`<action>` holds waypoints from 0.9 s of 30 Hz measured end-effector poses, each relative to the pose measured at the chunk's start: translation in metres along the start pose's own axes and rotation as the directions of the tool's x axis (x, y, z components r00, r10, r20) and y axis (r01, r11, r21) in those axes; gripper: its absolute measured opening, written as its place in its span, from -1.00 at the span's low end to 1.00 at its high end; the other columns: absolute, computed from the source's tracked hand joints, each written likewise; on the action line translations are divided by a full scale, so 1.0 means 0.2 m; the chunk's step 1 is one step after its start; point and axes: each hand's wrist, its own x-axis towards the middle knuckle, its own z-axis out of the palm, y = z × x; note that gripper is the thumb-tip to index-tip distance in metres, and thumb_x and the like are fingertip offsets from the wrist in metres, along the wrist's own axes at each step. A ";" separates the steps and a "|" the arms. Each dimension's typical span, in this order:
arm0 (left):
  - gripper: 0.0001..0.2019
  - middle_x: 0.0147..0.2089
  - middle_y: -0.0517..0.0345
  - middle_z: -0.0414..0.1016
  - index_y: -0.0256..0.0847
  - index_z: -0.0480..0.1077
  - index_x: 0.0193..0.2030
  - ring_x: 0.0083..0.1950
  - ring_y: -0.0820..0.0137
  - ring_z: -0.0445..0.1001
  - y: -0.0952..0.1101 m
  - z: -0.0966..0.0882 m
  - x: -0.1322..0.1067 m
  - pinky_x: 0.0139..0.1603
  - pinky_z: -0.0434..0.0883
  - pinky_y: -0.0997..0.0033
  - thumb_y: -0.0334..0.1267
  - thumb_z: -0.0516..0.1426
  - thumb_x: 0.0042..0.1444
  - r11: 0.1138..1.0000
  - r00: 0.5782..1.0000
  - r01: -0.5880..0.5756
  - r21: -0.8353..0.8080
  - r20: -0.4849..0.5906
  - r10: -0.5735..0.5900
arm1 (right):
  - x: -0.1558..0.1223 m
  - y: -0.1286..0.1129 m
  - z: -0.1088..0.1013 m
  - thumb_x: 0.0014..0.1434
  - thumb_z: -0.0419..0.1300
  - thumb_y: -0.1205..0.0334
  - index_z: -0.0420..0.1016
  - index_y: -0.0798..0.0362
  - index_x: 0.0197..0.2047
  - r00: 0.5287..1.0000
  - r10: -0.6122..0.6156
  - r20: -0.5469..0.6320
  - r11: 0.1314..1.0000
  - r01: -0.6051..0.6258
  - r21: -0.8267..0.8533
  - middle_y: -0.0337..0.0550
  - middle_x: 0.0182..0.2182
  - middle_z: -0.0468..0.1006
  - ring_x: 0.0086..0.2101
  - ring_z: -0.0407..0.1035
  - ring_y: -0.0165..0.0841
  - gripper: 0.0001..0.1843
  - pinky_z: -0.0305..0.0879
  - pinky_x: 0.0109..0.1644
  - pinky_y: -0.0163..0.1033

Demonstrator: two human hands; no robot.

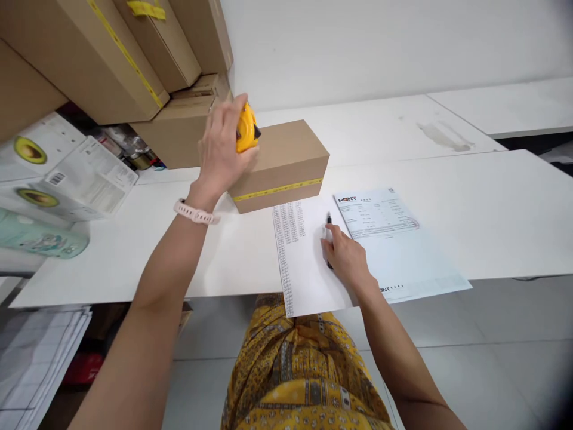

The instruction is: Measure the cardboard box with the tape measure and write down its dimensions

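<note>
My left hand (226, 140) grips a yellow tape measure (247, 128) above the left end of a closed cardboard box (286, 149). The box has a yellow tape strip along its front side and lies on the white table. No drawn-out blade shows on the tape measure. My right hand (347, 254) has its fingers closed around a black pen (329, 220), low over a white sheet (308, 280) with columns of small writing. The pen's tip points away from me. Right of that hand lies a printed form (376, 213) on a larger pale sheet (416, 263).
Large cardboard boxes (89, 54) are stacked at the back left. White boxes with avocado pictures (67, 167) and a mint-green bottle (49, 236) stand at the left. A white wall (380, 48) rises behind the table (505, 221). The white sheet overhangs the table's front edge.
</note>
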 end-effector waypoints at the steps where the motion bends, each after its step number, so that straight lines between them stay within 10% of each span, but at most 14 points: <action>1: -0.24 0.38 0.10 0.27 0.07 0.11 0.45 0.38 0.11 0.23 -0.03 0.04 0.05 0.36 0.30 -0.14 -0.09 0.26 0.12 1.000 0.998 0.020 0.014 0.058 -0.021 | 0.00 0.00 -0.01 0.41 -0.03 0.27 0.27 0.12 0.30 1.000 -0.006 0.012 1.000 0.006 -0.020 0.11 -0.06 0.63 -0.26 0.55 -0.16 -0.57 0.24 -0.33 -0.20; 7: -0.34 0.41 -0.07 0.29 -0.13 0.20 0.43 0.45 0.00 0.19 -0.19 0.23 0.12 0.45 0.15 -0.13 0.03 0.11 0.23 0.992 0.954 0.126 0.006 0.273 -0.123 | -0.01 0.09 0.03 0.31 0.01 0.32 0.55 0.14 0.09 0.992 -0.006 -0.124 0.954 0.043 0.296 0.03 -0.24 0.67 -0.28 0.57 -0.16 -0.60 0.39 -0.20 -0.13; 11: -0.44 0.45 -0.02 0.24 -0.06 0.24 0.39 0.53 0.07 0.07 -0.13 0.25 0.02 0.54 0.00 -0.05 -0.03 0.10 0.27 1.000 1.000 -0.006 -0.020 0.028 0.007 | -0.07 0.15 0.03 0.34 0.04 0.14 0.61 0.03 0.01 0.975 0.041 -0.216 0.610 0.147 0.779 -0.09 -0.25 0.70 -0.20 0.60 -0.22 -0.64 0.50 -0.08 -0.10; 14: -0.62 0.24 -0.04 0.47 -0.14 0.39 0.21 0.36 0.10 0.35 -0.02 0.31 -0.19 0.44 0.19 -0.10 -0.16 0.06 0.29 0.972 0.979 -0.200 -0.120 0.014 0.203 | -0.13 0.15 0.00 0.32 0.15 0.12 0.57 -0.03 0.04 0.948 0.023 -0.316 0.449 0.273 0.851 -0.11 -0.16 0.70 -0.15 0.59 -0.24 -0.70 0.49 0.01 -0.04; 17: -0.71 0.08 0.00 0.58 -0.18 0.44 0.07 0.23 0.16 0.47 0.07 0.43 -0.43 0.35 0.33 -0.07 -0.24 0.03 0.29 0.902 0.888 -0.260 -0.344 0.283 0.364 | -0.16 0.12 -0.01 0.20 0.34 0.04 0.52 -0.04 -0.09 0.900 0.105 -0.422 0.528 0.309 0.791 -0.17 -0.29 0.64 -0.28 0.53 -0.28 -0.73 0.46 -0.11 -0.10; 21: -0.45 0.46 -0.16 0.26 -0.29 0.26 0.33 0.55 0.12 0.08 0.09 0.55 -0.60 0.52 0.12 0.00 -0.22 0.12 0.21 0.913 0.698 -0.097 -0.396 0.627 0.346 | -0.12 0.07 0.01 0.26 0.20 -0.23 0.29 -0.06 -0.39 0.807 0.356 -0.470 0.626 0.167 0.762 -0.33 -0.59 0.34 -0.52 0.29 -0.37 -0.56 0.32 -0.34 -0.19; 27: -0.24 0.63 -0.15 -0.22 -0.33 -0.09 0.53 0.64 0.16 -0.33 0.08 0.60 -0.59 0.60 -0.27 0.02 -0.21 0.05 0.24 0.933 0.588 0.009 -0.361 0.756 0.287 | 0.04 0.00 0.05 0.23 0.10 -0.37 0.43 -0.01 -0.01 0.979 0.161 -0.122 0.181 0.092 0.979 -0.08 -0.24 0.61 -0.22 0.51 -0.26 -0.40 0.43 -0.09 -0.07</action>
